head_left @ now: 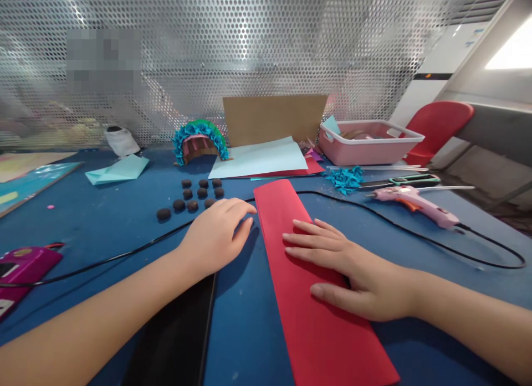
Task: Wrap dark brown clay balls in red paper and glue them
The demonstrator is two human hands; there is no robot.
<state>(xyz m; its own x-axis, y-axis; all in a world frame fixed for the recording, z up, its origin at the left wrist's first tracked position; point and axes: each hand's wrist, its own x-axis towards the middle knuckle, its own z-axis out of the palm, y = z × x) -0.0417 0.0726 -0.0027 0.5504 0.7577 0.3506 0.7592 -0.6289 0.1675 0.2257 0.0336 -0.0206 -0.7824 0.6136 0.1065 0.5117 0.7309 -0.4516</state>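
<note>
The red paper looks smooth and matt, its surface flat and fibreless. Beneath it, the worktop has a smooth finish with a faint sheen. The dark balls are matt and slightly rough. Smooth plastic forms the glue gun and pink basket; the upright board resembles plain matt cardboard. Behind stands a shiny perforated metal screen.

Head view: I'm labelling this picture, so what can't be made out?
Head view:
Long red paper sheet: partly covered by the right hand.
Flat black slab: partly behind the left forearm; bottom edge cuts it.
Purple plastic device: cut off by left edge.
Pink plastic basket: front wall hides lower contents.
</note>
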